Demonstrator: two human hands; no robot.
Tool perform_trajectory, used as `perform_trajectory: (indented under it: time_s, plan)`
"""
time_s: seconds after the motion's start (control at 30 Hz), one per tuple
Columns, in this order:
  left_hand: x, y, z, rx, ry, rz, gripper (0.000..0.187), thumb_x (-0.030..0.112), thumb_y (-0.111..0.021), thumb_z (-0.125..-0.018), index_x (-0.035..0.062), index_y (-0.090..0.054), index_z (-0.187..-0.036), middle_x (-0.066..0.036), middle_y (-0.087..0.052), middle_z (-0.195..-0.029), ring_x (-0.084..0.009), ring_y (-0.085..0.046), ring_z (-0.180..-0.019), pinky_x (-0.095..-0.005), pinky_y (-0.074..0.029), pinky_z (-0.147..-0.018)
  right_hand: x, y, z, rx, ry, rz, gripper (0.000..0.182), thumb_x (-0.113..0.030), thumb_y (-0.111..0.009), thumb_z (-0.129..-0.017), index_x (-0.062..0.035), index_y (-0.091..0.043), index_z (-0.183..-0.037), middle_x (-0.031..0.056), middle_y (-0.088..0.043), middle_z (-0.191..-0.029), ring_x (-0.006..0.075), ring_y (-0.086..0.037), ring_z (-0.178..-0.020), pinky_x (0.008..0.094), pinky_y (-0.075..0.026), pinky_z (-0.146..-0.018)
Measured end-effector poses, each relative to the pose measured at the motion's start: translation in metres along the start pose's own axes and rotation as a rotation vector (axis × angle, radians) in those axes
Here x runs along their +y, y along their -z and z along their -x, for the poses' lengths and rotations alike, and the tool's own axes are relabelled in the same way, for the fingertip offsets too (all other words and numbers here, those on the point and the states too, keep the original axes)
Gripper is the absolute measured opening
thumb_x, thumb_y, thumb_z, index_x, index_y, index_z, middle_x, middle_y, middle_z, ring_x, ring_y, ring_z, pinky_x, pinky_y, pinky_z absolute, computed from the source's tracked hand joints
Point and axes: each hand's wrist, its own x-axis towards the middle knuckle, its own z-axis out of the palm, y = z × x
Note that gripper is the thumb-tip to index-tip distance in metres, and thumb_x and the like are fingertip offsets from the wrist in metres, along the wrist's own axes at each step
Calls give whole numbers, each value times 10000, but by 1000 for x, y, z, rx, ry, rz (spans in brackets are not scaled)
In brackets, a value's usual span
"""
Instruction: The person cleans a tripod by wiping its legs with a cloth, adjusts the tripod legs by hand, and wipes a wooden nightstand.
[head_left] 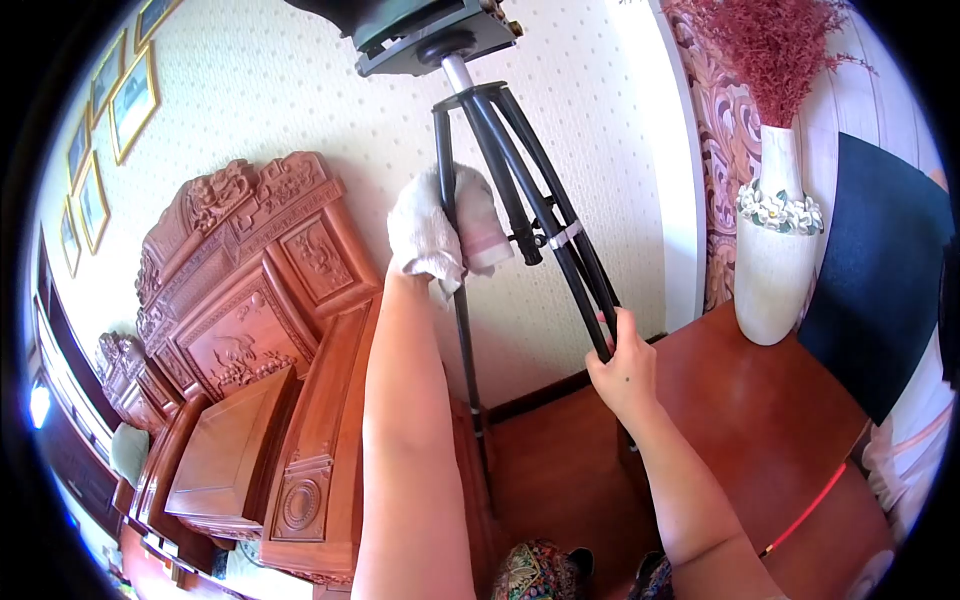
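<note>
A black tripod (pixel 490 140) stands in front of me, its legs spread and a dark boxy device (pixel 440 35) on top, cut off by the upper edge. My left hand (pixel 404 282) is closed inside a white-grey cloth (pixel 425 225), which wraps round the left tripod leg (pixel 446 170) partway up. The cloth hides most of the fingers. Lower down and to the right, my right hand (pixel 626 370) grips another leg (pixel 585 290) of the tripod, with the fingers round the black tube.
Carved wooden furniture (pixel 250 330) fills the left side. On the right, a white vase (pixel 775 270) with dried red stems stands on a reddish-brown tabletop (pixel 720 400), beside a dark blue panel (pixel 870 270). A red strip (pixel 805 510) lies near the tabletop edge. Framed pictures (pixel 133 100) hang at upper left.
</note>
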Motion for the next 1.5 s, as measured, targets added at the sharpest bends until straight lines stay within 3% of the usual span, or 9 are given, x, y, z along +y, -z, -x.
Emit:
perform_trajectory:
  time_s: [0.2,0.23,0.47,0.63,0.8,0.97,1.17,1.3,1.5]
  plan:
    - [16,13,1,-119,116,79,245,230,-485,-767,78,-557,-946,-150,-598,-878,-287,-577,-835,-330,-445,-737,-4,2,0,-52,-50,28,454,-91,-627,-653,-72,-404,-1048,105,-559,-660,286,-577,-615,386,-444,-569]
    - [10,9,0,44,-138,83,194,123,-607,-567,9,-579,-721,-115,-577,-598,-193,-583,-567,-297,-465,-525,-4,2,0,-49,-48,22,454,-91,-627,-653,-72,-404,-1048,105,-559,-660,286,-577,-615,386,-444,-569]
    - [26,29,-36,102,-430,158,182,132,-638,-599,10,-567,-712,-78,-544,-578,-150,-527,-528,-274,-431,-465,-3,0,1,-18,-31,17,461,-90,-634,-649,-71,-393,-1042,106,-567,-667,294,-582,-604,390,-452,-561]
    - [-25,-14,-69,-351,314,1548,216,259,-498,-842,50,-553,-847,-82,-544,-716,-183,-532,-598,-305,-470,-534,1,-3,1,9,-5,28,449,-84,-637,-644,-70,-393,-1020,107,-575,-675,298,-589,-622,392,-459,-564]
    - [-7,-18,-51,-279,326,1335,179,186,-493,-792,11,-497,-755,-127,-498,-567,-263,-471,-363,-431,-387,-285,2,-2,0,7,-9,8,444,-88,-646,-641,-68,-395,-1006,108,-569,-664,298,-583,-613,390,-453,-553]
    - [-29,-26,-35,-222,498,1304,180,193,-495,-766,46,-458,-668,-78,-418,-527,-230,-440,-404,-357,-379,-336,2,-4,1,65,4,-40,402,-29,-573,-627,-93,-449,-1004,100,-510,-593,264,-553,-545,370,-437,-518]
    - [-47,-17,18,-428,8,1035,213,186,-560,-822,29,-515,-958,-84,-557,-871,-163,-557,-796,-288,-482,-694,3,-3,0,15,25,29,447,-89,-647,-642,-59,-392,-1008,113,-541,-621,298,-566,-582,391,-437,-530]
    - [-40,-15,18,-346,284,1131,151,140,-528,-810,-1,-513,-860,-109,-554,-768,-166,-551,-671,-276,-470,-566,5,-5,1,18,24,50,447,-92,-648,-642,-55,-387,-1003,118,-550,-638,300,-567,-587,397,-434,-532]
    - [-4,27,1,203,429,1101,298,178,-524,-814,-1,-458,-1042,-105,-549,-898,-197,-563,-762,-317,-485,-622,8,-8,2,59,71,19,431,-89,-648,-647,-57,-383,-985,118,-561,-666,305,-568,-603,399,-433,-542]
